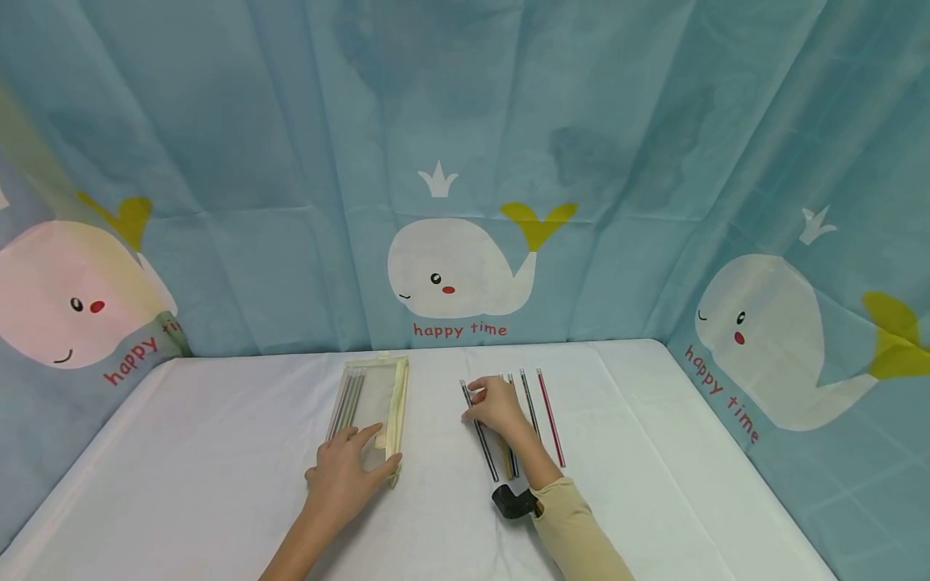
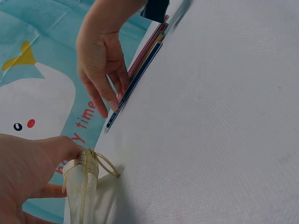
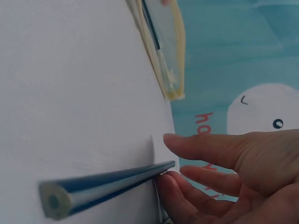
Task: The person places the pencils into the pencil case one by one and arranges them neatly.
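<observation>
A see-through pencil pouch (image 1: 376,386) with a cream zip edge lies on the table, several dark pencils (image 1: 347,401) inside. My left hand (image 1: 347,476) holds it at the near end, the thumb against the zip edge and the fingers over the top. To its right, my right hand (image 1: 497,403) reaches over a dark pencil (image 1: 484,445), the leftmost of a loose row. In the right wrist view that blue-striped pencil (image 3: 112,184) passes by the fingertips, the thumb apart from it. Beyond lie a yellow pencil (image 1: 507,466), a dark green one (image 1: 530,403) and a red one (image 1: 550,418).
A white cloth covers the table (image 1: 654,484). Blue curtains (image 1: 291,161) with printed whales rise behind its back edge and on both sides. A black device (image 1: 512,502) sits at the right wrist, just above the pencils' near ends.
</observation>
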Available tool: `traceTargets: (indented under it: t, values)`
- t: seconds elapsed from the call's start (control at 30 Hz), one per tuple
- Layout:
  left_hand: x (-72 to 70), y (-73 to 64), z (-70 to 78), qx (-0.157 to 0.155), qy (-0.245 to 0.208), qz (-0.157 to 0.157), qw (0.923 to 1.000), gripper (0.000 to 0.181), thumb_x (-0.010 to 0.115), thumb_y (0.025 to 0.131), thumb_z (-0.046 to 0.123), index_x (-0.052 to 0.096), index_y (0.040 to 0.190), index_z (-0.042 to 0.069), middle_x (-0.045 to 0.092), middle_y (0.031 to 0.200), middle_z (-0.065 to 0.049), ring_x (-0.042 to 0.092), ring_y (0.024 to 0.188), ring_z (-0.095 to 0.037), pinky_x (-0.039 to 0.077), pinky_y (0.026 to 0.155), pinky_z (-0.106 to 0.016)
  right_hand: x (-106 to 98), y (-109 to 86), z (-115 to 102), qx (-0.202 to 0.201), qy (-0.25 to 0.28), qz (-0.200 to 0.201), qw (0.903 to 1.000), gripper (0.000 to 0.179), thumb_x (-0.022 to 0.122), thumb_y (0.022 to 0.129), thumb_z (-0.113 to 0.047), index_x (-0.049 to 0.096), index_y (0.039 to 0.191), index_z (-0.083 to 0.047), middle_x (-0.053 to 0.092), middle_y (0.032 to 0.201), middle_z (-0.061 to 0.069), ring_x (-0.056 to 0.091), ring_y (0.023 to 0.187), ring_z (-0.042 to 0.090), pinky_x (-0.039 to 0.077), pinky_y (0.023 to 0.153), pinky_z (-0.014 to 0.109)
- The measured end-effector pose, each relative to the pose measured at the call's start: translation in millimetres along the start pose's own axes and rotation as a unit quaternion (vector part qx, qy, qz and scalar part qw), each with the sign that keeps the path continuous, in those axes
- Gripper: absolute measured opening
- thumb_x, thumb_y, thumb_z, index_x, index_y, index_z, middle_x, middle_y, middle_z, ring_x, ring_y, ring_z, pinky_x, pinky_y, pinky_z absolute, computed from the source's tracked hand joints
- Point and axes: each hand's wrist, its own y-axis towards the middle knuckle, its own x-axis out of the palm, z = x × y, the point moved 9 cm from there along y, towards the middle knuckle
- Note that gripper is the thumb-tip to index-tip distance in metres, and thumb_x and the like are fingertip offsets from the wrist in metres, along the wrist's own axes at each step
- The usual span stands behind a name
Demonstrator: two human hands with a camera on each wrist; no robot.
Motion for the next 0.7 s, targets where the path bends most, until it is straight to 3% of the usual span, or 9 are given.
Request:
traceTargets:
  t: [0.27, 0.53, 0.7]
  values:
    - [-0.4, -0.3, 0.6, 0.000, 0.001, 0.001, 1.0000, 0.059, 0.082, 0.091, 0.042, 0.069, 0.139, 0.010, 0.058, 0.141, -0.032, 0.051, 0.126, -0.065, 0.043, 0.080, -0.084, 8, -0.4, 0, -0.008, -0.023, -0.022, 0.9995, 0.045, 0.092, 0.075, 0.002, 0.075, 0.116, 0.004, 0.064, 0.082, 0.004, 0.054, 0.071, 0.015, 0.046, 0.061, 0.026]
    - [-0.5, 0.1, 0.6, 0.000, 0.002, 0.001, 1.0000, 0.059, 0.082, 0.091, 0.042, 0.069, 0.139, 0.010, 0.058, 0.141, -0.032, 0.052, 0.125, -0.065, 0.043, 0.080, -0.084, 12, 0.7, 5, 0.000, 0.024, -0.042, 0.9988, 0.040, 0.088, 0.080, 0.002, 0.075, 0.118, 0.004, 0.067, 0.077, 0.003, 0.061, 0.059, 0.011, 0.050, 0.058, 0.026]
    - [-0.1, -0.1, 0.0, 0.001, 0.002, -0.001, 1.0000, 0.060, 0.082, 0.091, 0.043, 0.069, 0.139, 0.011, 0.057, 0.142, -0.032, 0.051, 0.125, -0.065, 0.044, 0.080, -0.083, 13, 0.6, 6, 0.006, 0.038, -0.043, 0.9983, 0.039, 0.087, 0.081, 0.002, 0.074, 0.117, 0.004, 0.067, 0.078, 0.004, 0.061, 0.060, 0.011, 0.052, 0.058, 0.026]
